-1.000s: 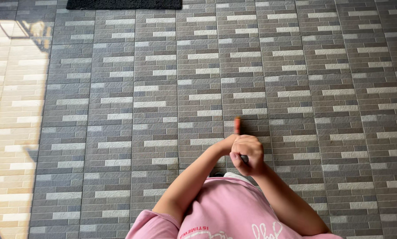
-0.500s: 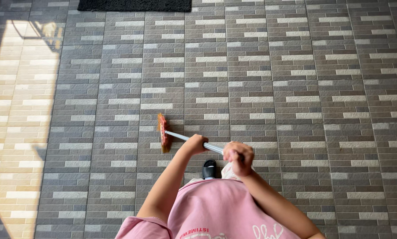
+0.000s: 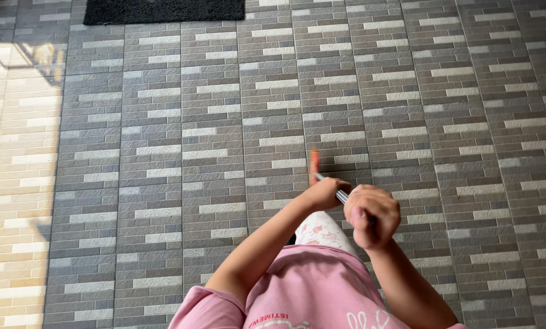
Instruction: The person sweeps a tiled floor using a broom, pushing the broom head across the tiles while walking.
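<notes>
Gripping a broom with both hands, we stand over a tiled floor point(image 3: 163, 152) laid in grey and pale brick-pattern strips. Our left hand point(image 3: 326, 194) is closed around the thin metal handle point(image 3: 341, 195) farther down the shaft, toward the head, where it can steer and press the bristles to the ground. Our right hand point(image 3: 372, 214) is wrapped in a fist on the near, upper end, close to our body, serving as the pivot. With the two fists set a little apart, the long handle gets leverage.

The broom's orange head point(image 3: 314, 164) sits on the floor just beyond our left hand, seen nearly edge-on, so it shows as a narrow strip with a dark shadow to its right. Whether it presses hard or only brushes the tiles, we cannot tell.

A dark doormat point(image 3: 163, 11) lies at the far edge, well apart from the broom. Sunlight falls in a bright band along the left side. Our pink shirt point(image 3: 309, 286) fills the near bottom.
</notes>
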